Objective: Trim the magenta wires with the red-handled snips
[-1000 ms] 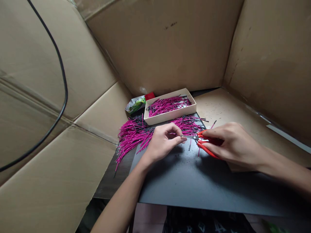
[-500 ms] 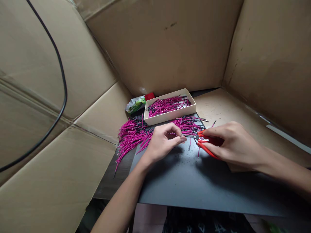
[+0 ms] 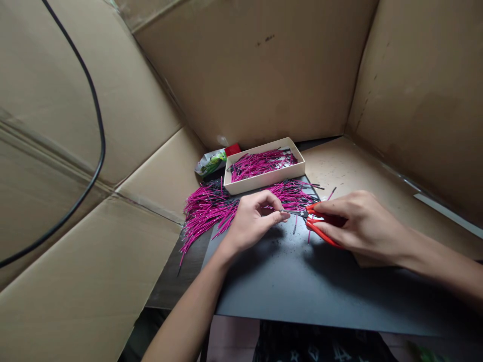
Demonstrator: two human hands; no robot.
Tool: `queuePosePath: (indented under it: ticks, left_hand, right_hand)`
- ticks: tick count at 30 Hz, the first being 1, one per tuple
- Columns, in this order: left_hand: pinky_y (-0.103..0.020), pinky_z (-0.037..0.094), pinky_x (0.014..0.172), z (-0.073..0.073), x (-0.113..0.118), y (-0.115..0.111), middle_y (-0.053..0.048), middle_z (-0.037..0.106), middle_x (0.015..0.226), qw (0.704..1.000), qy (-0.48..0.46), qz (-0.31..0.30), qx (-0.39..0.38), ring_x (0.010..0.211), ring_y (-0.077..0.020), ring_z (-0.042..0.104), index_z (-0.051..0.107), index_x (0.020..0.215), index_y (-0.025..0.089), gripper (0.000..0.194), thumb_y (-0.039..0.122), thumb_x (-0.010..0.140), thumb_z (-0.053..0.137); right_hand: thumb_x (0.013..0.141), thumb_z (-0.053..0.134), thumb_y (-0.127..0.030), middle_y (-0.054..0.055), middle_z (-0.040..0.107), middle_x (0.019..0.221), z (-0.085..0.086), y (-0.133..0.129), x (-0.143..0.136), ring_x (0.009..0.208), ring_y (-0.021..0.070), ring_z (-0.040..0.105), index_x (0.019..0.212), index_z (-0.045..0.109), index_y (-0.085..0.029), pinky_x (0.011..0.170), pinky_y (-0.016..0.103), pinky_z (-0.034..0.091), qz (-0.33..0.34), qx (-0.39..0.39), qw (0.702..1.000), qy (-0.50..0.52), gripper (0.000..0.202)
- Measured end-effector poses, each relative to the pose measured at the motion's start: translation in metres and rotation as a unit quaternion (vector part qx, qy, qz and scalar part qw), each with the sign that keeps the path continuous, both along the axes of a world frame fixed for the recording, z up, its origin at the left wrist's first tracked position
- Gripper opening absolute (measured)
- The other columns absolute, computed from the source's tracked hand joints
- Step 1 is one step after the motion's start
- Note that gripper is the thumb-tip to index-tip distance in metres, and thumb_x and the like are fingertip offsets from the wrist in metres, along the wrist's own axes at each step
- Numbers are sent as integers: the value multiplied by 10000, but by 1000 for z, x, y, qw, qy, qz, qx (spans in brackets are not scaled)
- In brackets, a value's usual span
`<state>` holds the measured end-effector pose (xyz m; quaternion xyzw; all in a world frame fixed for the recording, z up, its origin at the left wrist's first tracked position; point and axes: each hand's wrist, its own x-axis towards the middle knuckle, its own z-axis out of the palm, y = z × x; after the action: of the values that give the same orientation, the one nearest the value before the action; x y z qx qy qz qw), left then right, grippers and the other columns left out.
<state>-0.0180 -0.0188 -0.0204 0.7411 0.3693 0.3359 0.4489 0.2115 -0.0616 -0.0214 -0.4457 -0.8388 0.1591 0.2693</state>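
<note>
My right hand (image 3: 352,221) is closed round the red handles of a pair of scissors (image 3: 320,232). The dark blades point left and reach the fingertips of my left hand (image 3: 260,213). Those fingers are pinched together, and what they hold is too small and covered to make out. Behind and beside my left hand lies a loose pile of pink wires (image 3: 209,211) with black ends. A cream open box (image 3: 264,182) stands just beyond, with more such wires inside. A few single wires lie around the scissors.
Cardboard walls (image 3: 245,75) enclose the work surface at the back and sides. A black cable (image 3: 96,110) hangs at the left. A green and red packet (image 3: 215,160) sits behind the box. Small dark scraps dot the grey board (image 3: 271,291) and the brown cardboard sheet (image 3: 339,161).
Almost nothing differs. Both hands and the scissors keep their places, with the blade tips still at my left fingertips.
</note>
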Motion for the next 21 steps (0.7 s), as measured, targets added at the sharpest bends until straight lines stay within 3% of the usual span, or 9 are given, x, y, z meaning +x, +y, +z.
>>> queuePosePath:
  ticks: [7,14,21]
  left_hand:
    - [-281,530,634,0,1,1,-48,624,754,1000,-13,0,-5,667,-146,622,577,746,125,197,263,768,716]
    - [-291,536,655,-2,1,0,-45,619,757,999,-32,-9,-6,684,-147,620,575,742,127,201,259,760,726]
    - [-286,540,644,-3,1,0,-41,612,764,999,-44,1,-19,682,-146,621,563,741,131,232,280,748,741]
  right_hand:
    - [838,550,-280,3,595,563,2,-1,-3,482,103,467,861,713,-184,499,275,285,-11,-3,1000,-1,191]
    - [863,535,-277,1,588,563,-1,-1,-2,476,99,451,925,709,-179,494,273,281,12,-12,1000,17,209]
    - [843,548,-279,-10,575,545,3,-2,-4,478,95,450,811,690,-187,491,268,279,-16,-10,1000,19,172]
